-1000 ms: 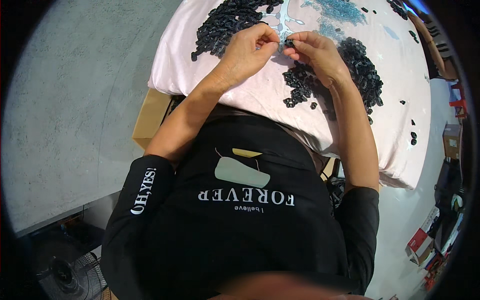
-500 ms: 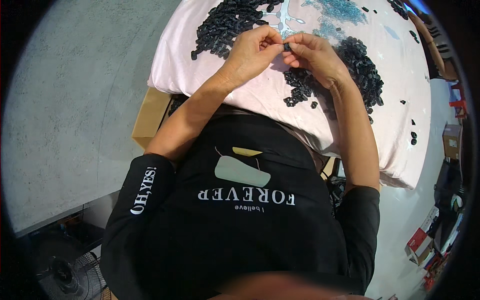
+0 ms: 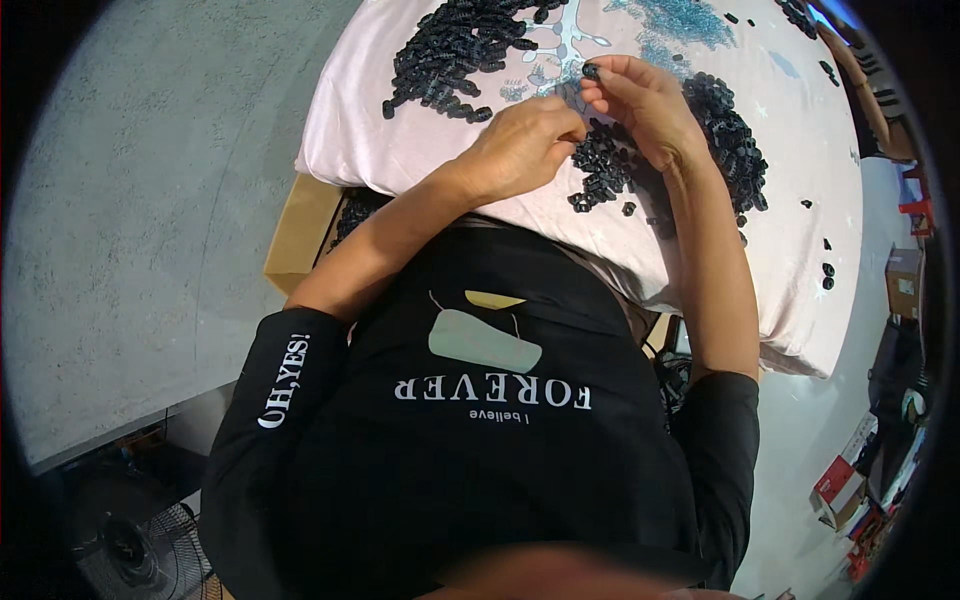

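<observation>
The right hand (image 3: 640, 105) pinches a small black piece (image 3: 590, 71) between thumb and forefinger, the tips closed on it and the other fingers loosely curled below; the piece sits at about ten o'clock from that hand's middle, and between one and two o'clock from the left hand (image 3: 525, 145). The left hand is curled palm-down, thumb close to the fingers; its fingertips are beside the upper edge of a loose cluster (image 3: 605, 170) of black parts just past three o'clock from it, and whether they grip anything I cannot tell.

A large heap (image 3: 450, 60) of black parts spreads between ten and eleven o'clock from the left hand; a second heap (image 3: 735, 145) lies near four o'clock from the right hand, beside the forearm; all rest on a pale pink cloth (image 3: 790, 280) with a blue tree print (image 3: 570, 30) in its upper part; two stray parts (image 3: 828, 276) lie near the cloth's right edge, at half past four from the right hand.

About the centre of the view, another person's arm (image 3: 862, 95) shows at two o'clock; a fan (image 3: 130, 545) stands at eight.
</observation>
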A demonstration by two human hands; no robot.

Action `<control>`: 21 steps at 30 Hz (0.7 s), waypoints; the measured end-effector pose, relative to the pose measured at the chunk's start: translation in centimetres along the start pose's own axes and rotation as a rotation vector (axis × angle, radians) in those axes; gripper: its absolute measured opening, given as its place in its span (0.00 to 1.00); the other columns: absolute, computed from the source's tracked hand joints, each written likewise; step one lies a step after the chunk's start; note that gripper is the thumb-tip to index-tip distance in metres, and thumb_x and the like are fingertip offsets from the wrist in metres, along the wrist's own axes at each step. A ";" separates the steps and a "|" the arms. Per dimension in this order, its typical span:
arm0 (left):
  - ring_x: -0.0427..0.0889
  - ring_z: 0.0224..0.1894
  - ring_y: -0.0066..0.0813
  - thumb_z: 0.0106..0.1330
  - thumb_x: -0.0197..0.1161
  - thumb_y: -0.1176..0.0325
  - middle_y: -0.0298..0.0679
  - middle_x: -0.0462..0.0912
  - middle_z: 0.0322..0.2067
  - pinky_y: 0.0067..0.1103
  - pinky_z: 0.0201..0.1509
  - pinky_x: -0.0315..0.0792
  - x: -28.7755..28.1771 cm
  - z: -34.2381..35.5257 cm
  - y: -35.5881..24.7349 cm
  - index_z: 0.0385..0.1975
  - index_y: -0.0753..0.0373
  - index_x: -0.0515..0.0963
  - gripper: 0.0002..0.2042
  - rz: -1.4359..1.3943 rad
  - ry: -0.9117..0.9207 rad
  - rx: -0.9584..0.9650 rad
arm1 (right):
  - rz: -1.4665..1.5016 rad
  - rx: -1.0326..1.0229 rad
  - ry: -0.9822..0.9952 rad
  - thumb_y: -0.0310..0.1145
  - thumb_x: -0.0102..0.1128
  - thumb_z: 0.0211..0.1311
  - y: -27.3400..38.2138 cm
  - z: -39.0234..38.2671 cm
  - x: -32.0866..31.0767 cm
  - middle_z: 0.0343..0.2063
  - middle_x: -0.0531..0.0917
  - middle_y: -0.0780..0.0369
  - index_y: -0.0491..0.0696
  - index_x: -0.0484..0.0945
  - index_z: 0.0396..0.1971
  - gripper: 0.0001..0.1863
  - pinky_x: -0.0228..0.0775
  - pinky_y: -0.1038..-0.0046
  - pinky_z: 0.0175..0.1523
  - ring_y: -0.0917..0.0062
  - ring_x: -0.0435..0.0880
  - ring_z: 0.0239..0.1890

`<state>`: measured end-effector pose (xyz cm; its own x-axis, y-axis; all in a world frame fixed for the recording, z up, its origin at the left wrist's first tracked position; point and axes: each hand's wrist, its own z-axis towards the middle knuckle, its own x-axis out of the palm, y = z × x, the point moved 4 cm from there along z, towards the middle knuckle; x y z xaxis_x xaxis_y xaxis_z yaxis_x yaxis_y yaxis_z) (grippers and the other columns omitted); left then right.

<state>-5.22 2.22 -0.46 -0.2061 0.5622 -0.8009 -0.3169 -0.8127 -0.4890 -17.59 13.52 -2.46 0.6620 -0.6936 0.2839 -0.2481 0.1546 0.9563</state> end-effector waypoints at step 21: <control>0.77 0.38 0.49 0.62 0.53 0.76 0.48 0.77 0.33 0.36 0.43 0.71 -0.3 -0.6 -0.4 0.37 0.66 0.74 0.06 0.069 0.071 0.027 | -0.062 0.001 0.048 0.28 0.55 0.67 0.4 -0.2 0.2 0.35 0.83 0.60 0.40 0.74 0.46 0.11 0.76 0.82 0.43 0.81 0.82 0.34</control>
<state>-4.46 2.32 -0.27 -0.1626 0.4925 -0.8550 -0.3294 -0.8439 -0.4234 -17.41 13.53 -1.99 0.7090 -0.6676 0.2271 -0.2061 0.1118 0.9721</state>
